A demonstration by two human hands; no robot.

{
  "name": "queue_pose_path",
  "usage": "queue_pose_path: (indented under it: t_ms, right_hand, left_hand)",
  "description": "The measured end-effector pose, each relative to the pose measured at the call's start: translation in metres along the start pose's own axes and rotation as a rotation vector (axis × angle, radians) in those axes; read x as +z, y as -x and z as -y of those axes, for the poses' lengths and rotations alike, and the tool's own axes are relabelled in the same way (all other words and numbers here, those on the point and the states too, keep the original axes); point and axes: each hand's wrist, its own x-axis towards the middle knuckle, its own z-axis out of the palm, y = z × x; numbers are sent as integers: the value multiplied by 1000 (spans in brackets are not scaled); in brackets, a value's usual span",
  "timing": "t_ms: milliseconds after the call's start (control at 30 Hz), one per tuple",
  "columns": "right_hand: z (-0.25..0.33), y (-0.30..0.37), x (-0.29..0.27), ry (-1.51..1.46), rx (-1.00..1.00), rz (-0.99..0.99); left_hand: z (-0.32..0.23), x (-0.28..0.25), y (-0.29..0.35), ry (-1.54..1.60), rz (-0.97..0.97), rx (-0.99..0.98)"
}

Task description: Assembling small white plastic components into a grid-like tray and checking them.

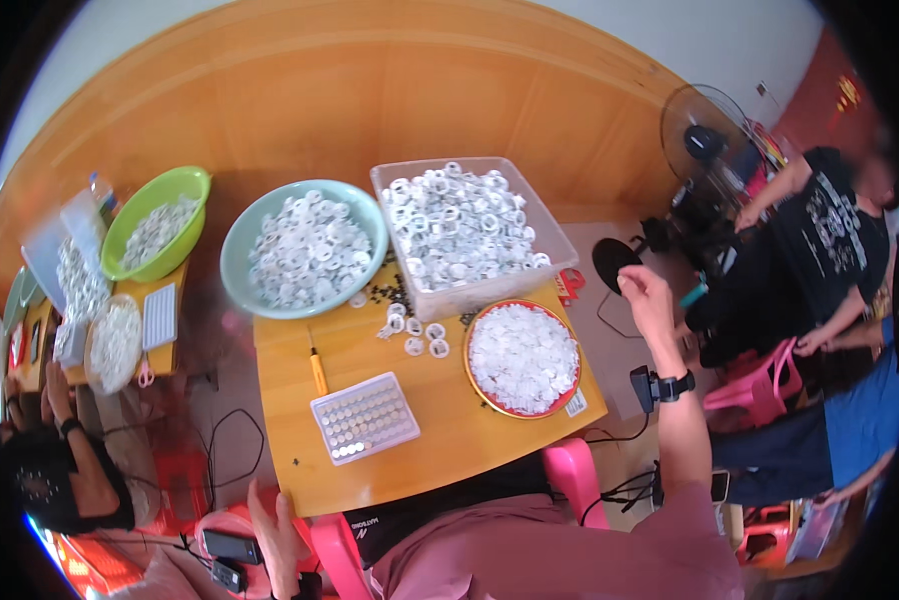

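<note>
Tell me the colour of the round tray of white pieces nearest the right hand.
The round tray is red with a yellowish rim, seen in the head view.

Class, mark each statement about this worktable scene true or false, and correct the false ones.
1. The round red-rimmed tray holds white pieces. True.
2. The clear rectangular plastic tub is empty. False: it is full of white rings.
3. The right hand rests on the small wooden table. False: it is raised beside the table.
4. A yellow-handled tool lies on the table. True.
5. The pale green round bowl holds white rings. True.
</note>
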Motion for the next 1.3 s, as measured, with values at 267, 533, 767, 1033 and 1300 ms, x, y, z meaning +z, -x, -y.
queue_pose_path:
  t_ms: [267,533,767,1033,1300]
  right_hand:
    - [-113,115,37,-211,733,422]
    - [-84,144,77,-68,651,294]
    - [-96,148,90,184,569,210]
    - [-79,147,88,130,571,186]
    - [-105,148,91,148,440,162]
  left_hand:
    - [12,29,-5,241,98,-74]
    - [8,24,-8,38,58,-84]
    - [27,23,-18,-143,228,-118]
    - [20,33,-33,143,199,-15]
    - [22,38,-22,130,42,174]
